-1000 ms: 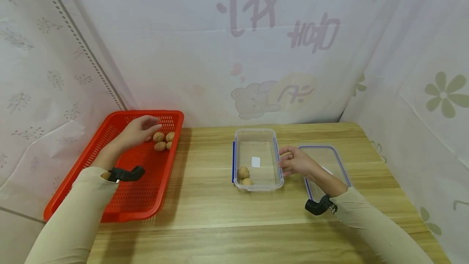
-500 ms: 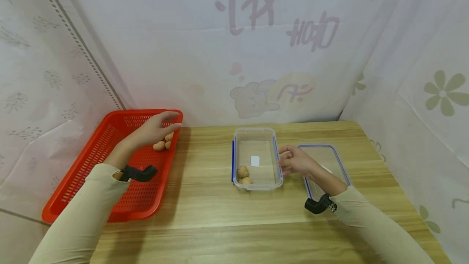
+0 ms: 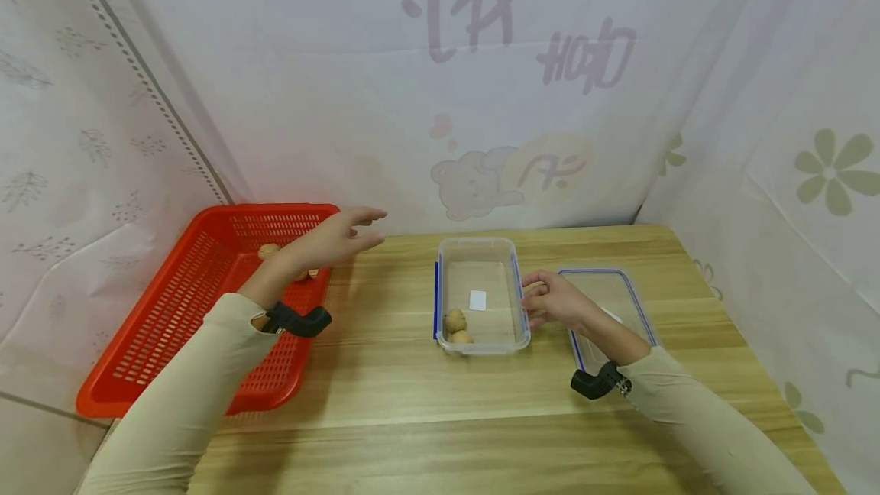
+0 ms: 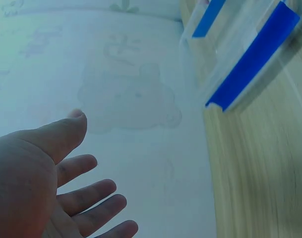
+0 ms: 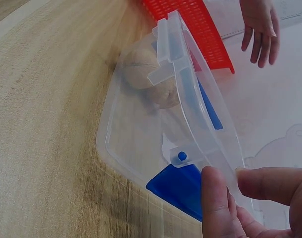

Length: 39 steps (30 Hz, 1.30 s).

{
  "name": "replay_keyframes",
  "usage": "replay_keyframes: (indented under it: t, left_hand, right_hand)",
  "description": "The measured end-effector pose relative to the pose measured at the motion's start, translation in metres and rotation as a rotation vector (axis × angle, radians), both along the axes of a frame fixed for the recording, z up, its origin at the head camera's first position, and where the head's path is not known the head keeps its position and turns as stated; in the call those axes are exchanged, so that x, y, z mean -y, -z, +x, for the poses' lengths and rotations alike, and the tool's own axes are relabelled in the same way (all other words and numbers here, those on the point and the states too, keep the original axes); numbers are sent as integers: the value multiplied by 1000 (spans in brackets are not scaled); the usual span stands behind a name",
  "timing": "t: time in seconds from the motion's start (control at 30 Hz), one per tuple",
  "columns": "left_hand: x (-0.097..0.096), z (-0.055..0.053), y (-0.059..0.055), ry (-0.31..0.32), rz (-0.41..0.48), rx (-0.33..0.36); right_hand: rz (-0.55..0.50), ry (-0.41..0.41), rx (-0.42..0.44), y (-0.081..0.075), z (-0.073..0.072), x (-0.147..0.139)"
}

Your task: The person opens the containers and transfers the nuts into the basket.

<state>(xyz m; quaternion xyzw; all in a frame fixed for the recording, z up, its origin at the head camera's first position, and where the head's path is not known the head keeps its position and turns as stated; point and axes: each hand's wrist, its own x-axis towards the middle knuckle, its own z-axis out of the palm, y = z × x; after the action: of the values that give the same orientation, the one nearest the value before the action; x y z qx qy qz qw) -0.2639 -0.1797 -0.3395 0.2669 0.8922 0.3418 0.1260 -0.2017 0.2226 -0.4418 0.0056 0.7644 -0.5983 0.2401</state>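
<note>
My left hand [image 3: 333,239] hovers over the red basket's right rim, its fingers stretched out. Nothing lies in its palm in the left wrist view. Below it, the red plastic basket [image 3: 220,357] holds walnuts [image 3: 269,250], partly hidden by the hand and forearm. A clear plastic food box [image 3: 490,275] with blue clips stands uncovered at mid-table. Two walnuts [image 3: 454,320] sit in its near left corner. My right hand [image 3: 553,300] pinches the box's right wall between thumb and finger, which the right wrist view shows close up.
The box's clear lid [image 3: 601,285] with a blue seal lies on the wooden table [image 3: 412,396], partly under my right forearm. A printed white cloth [image 3: 330,98] hangs behind the table and along both sides.
My left hand has moved right from inside the basket to beyond its right rim, its fingers straightening. My right hand and the box have stayed in place.
</note>
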Motion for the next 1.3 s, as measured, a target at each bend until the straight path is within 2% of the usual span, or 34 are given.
replay_keyframes:
  t: [0.23, 0.53, 0.83, 0.93, 1.17, 1.3]
  left_hand:
    - [-26, -1, 3, 58, -6, -9]
    - [-54, -6, 13, 116, -61, -69]
    - [-86, -4, 26, 196, -66, -5]
    - [-94, -3, 31, 234, -74, -1]
    - [-108, -7, 39, 347, -89, -39]
    - [-114, -9, 44, 409, -98, -1]
  right_hand:
    - [11, -5, -4, -1, 0, 0]
    - [-3, -8, -3, -1, 1, 0]
    - [-3, -11, -1, -2, 0, 1]
    - [-1, -14, -2, -1, 0, 0]
    - [0, -6, 2, -1, 0, 0]
    - [2, -4, 0, -1, 0, 0]
